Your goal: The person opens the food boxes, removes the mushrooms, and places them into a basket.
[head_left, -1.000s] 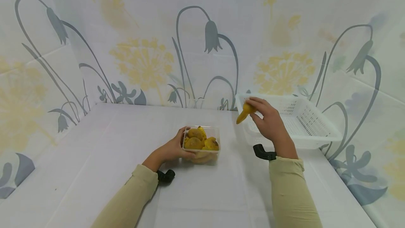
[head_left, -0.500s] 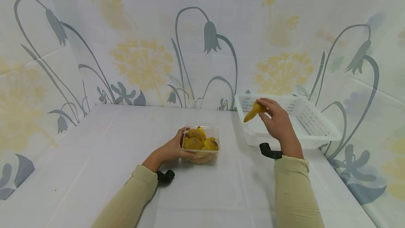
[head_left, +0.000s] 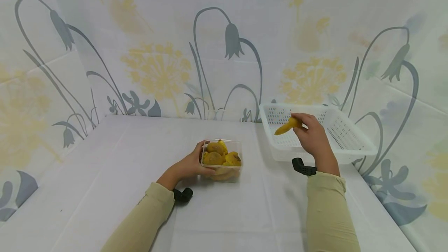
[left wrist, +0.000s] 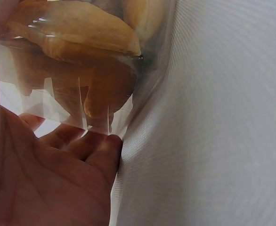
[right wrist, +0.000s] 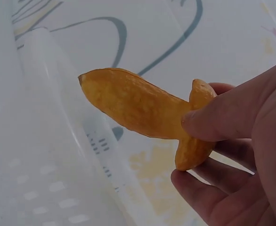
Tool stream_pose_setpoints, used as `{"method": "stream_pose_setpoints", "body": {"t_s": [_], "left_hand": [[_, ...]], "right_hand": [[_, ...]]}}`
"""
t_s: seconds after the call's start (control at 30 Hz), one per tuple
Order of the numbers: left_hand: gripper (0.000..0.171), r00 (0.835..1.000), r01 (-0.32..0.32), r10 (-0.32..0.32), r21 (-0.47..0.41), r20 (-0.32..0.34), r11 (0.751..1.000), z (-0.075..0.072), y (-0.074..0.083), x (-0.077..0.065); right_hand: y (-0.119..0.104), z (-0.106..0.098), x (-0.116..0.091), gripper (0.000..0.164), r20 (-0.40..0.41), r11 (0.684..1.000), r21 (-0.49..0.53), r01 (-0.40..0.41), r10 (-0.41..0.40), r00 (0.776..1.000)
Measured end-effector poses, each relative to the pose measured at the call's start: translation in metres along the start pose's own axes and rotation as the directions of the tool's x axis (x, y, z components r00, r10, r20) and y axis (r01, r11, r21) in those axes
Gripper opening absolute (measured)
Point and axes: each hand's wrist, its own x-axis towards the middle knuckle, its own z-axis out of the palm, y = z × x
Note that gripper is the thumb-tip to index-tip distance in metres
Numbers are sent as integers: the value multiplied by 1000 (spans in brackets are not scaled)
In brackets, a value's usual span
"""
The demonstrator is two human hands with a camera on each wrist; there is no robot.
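Note:
My right hand (head_left: 313, 135) pinches a yellow mushroom-shaped piece (right wrist: 133, 106) by its wider, cap-like end, between thumb and fingers. Its thick, tapering stalk points left, over the left part of the white perforated basket (head_left: 325, 153). At the middle of the table, my left hand (head_left: 190, 164) grips the left side of a clear plastic box (head_left: 227, 174), thumb in front. Several similar yellow-brown pieces (head_left: 214, 158) with rounded tops fill that box. In the left wrist view, fingers curl under the edge of the box, and more pieces (left wrist: 91, 33) show through its wall.
The basket stands at the back right of the white-covered table (head_left: 122, 189). Behind the box, a second clear container (head_left: 224, 115) is faintly visible near the flower-patterned backdrop (head_left: 157, 22).
My right hand has moved right, carrying the mushroom-shaped piece further over the basket, and the stalk has swung to lie flatter. My left hand and the box stay put.

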Motion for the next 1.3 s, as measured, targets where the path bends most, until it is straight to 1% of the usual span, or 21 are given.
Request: {"method": "stream_pose_setpoints", "body": {"t_s": [0.23,0.47,0.67,0.83,1.03,1.2,1.3], "left_hand": [[109,1000,-3,4,24,-4,1000,0,2,-2],[109,1000,-3,3,20,-1,1000,-1,4,-2],[110,1000,-8,8,28,-3,1000,-1,3,-1],[109,1000,-10,10,30,-3,1000,-1,2,0],[110,1000,-11,11,42,-2,999,-1,3,-1],[109,1000,-10,10,48,-1,999,-1,2,-1],[109,1000,-7,7,54,-3,999,0,0,0]], "right_hand": [[7,3,1,43,36,998,-49,-48,50,998],[12,4,1,41,55,993,-108,-43,50,997],[15,5,0,40,74,983,-176,-53,67,995],[16,5,0,40,93,975,-210,-72,93,991],[15,4,1,40,126,967,-235,-99,131,983],[14,5,1,42,159,965,-232,-124,164,974],[16,5,1,43,178,962,-244,-124,170,969]]}}
